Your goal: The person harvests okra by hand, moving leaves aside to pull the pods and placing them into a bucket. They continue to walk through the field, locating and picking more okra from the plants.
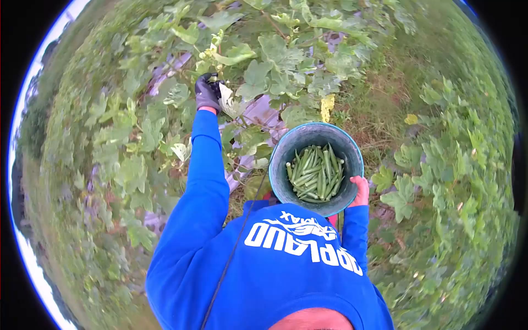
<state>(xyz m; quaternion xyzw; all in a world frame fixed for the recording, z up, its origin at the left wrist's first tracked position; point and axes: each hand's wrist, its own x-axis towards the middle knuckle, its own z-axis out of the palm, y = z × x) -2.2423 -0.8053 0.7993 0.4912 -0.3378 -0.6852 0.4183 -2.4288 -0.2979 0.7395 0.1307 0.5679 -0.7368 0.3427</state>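
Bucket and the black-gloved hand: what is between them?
Broad green leaves fill the stretch between the bucket and the gloved left hand, shown in the head view.

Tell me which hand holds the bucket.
The right hand, pinkish, on the rim of the bucket of green pods. The left hand wears a dark glove and is up among the leaves.
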